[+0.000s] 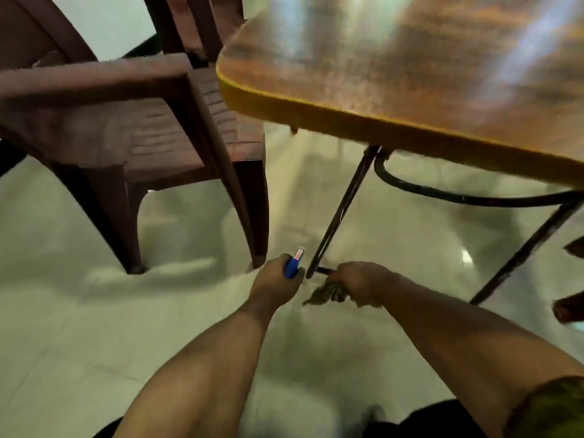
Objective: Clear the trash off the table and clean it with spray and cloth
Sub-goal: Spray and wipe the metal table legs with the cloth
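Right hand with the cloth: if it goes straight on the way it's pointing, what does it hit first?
Most likely the table's metal leg, whose foot sits just ahead of the right hand. Depth is unclear through the blur, so it could pass beside it.

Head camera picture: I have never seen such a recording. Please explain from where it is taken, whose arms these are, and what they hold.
No machine here: a person wears one camera on the head, looking down at their own arms. The left hand grips a blue bottle, probably the spray; the right hand grips a greenish cloth. Both are low, near the pale floor and a metal table leg. Above is the wooden table, its top showing only light reflections, with a brown chair beside it.
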`<act>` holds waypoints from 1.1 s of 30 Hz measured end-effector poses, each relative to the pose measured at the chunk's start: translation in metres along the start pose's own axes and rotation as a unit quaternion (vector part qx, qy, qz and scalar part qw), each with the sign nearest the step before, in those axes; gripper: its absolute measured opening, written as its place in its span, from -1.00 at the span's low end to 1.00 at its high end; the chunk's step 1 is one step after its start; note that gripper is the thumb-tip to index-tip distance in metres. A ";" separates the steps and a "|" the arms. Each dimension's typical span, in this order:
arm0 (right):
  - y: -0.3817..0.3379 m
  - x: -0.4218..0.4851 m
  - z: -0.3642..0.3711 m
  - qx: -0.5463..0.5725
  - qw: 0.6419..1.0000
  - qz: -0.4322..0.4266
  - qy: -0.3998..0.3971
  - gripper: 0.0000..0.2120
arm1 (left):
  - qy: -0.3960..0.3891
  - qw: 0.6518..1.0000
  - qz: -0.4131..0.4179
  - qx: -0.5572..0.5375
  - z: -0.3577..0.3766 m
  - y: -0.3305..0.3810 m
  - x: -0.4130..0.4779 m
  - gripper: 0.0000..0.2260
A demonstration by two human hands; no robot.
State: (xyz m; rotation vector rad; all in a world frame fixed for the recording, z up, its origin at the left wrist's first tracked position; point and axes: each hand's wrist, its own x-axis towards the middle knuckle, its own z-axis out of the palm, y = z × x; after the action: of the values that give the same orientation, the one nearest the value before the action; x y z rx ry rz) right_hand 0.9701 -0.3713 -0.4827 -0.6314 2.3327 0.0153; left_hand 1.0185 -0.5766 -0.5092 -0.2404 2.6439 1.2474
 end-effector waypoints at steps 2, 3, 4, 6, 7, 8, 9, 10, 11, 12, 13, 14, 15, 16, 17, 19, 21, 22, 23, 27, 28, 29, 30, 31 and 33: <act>0.012 0.015 0.012 0.019 0.999 0.035 -0.015 -0.59 | 0.014 1.000 0.005 -0.004 0.013 -0.002 0.011 -0.85; 0.015 0.020 0.016 0.033 0.998 0.055 -0.009 -0.61 | 0.016 1.000 0.007 -0.002 0.018 -0.004 0.014 -0.86; 0.021 0.027 0.019 0.042 0.997 0.067 0.001 -0.61 | 0.021 1.000 0.012 -0.001 0.023 -0.004 0.020 -0.86; 0.030 0.036 0.027 0.052 0.993 0.099 0.025 -0.62 | 0.028 0.999 0.030 -0.013 0.032 -0.007 0.030 -0.85; 0.035 0.040 0.033 0.059 0.990 0.119 0.041 -0.63 | 0.030 0.999 0.040 -0.021 0.037 -0.007 0.034 -0.85; 0.043 0.045 0.036 0.065 0.987 0.136 0.052 -0.61 | 0.034 0.998 0.051 -0.023 0.042 -0.007 0.039 -0.86; 0.049 0.049 0.039 0.072 0.983 0.156 0.062 -0.57 | 0.033 0.997 0.064 -0.022 0.046 -0.006 0.045 -0.87; 0.055 0.053 0.041 0.087 0.978 0.176 0.067 -0.53 | 0.033 0.996 0.078 -0.023 0.051 -0.004 0.050 -0.89; 0.059 0.054 0.043 0.113 0.971 0.194 0.077 -0.54 | 0.031 0.995 0.087 -0.024 0.054 -0.001 0.053 -0.90; 0.065 0.057 0.043 0.148 0.961 0.214 0.097 -0.60 | 0.032 0.994 0.100 -0.024 0.056 0.004 0.059 -0.90; 0.069 0.058 0.045 0.190 0.948 0.228 0.120 -0.66 | 0.034 0.993 0.107 -0.026 0.058 0.009 0.061 -0.90; 0.072 0.060 0.041 0.239 0.930 0.239 0.146 -0.71 | 0.043 0.991 0.120 -0.027 0.057 0.018 0.068 -0.89; 0.074 0.061 0.039 0.290 0.910 0.238 0.175 -0.74 | 0.049 0.990 0.127 -0.030 0.057 0.025 0.071 -0.89; 0.078 0.065 0.038 0.340 0.886 0.235 0.207 -0.75 | 0.062 0.988 0.138 -0.032 0.058 0.032 0.075 -0.87; 0.082 0.067 0.032 0.387 0.861 0.228 0.237 -0.76 | 0.073 0.985 0.152 -0.031 0.056 0.043 0.079 -0.86; 0.084 0.071 0.020 0.472 0.807 0.198 0.294 -0.75 | 0.087 0.979 0.179 -0.046 0.054 0.059 0.087 -0.85; 0.072 0.061 0.001 0.517 0.740 0.164 0.399 -0.76 | 0.095 0.971 0.201 -0.087 0.053 0.073 0.096 -0.88; 0.066 0.054 -0.009 0.524 0.696 0.144 0.470 -0.81 | 0.103 0.967 0.211 -0.099 0.052 0.078 0.101 -0.90; 0.057 0.047 -0.017 0.525 0.649 0.121 0.537 -0.88 | 0.112 0.965 0.216 -0.099 0.052 0.080 0.102 -0.89; 0.055 0.040 -0.049 0.436 0.577 0.065 0.688 -0.71 | 0.129 0.959 0.244 -0.059 0.054 0.085 0.112 -0.80; 0.063 0.043 -0.053 0.402 0.593 0.065 0.695 -0.67 | 0.129 0.959 0.246 -0.054 0.055 0.085 0.112 -0.80; 0.066 0.044 -0.057 0.374 0.607 0.055 0.699 -0.65 | 0.131 0.960 0.242 -0.052 0.056 0.085 0.113 -0.80; 0.065 0.044 -0.062 0.346 0.617 0.042 0.706 -0.64 | 0.136 0.961 0.237 -0.053 0.057 0.085 0.114 -0.81; 0.060 0.042 -0.066 0.318 0.617 0.029 0.719 -0.65 | 0.142 0.961 0.230 -0.054 0.057 0.085 0.116 -0.81; 0.052 0.038 -0.074 0.251 0.613 -0.004 0.750 -0.68 | 0.154 0.961 0.223 -0.048 0.055 0.087 0.119 -0.80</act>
State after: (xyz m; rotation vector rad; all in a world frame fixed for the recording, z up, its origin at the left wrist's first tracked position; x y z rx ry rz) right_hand 0.8763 -0.3554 -0.4603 -0.2971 3.5356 -1.7590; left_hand 0.8901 -0.4861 -0.5091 0.1776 3.0188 1.5871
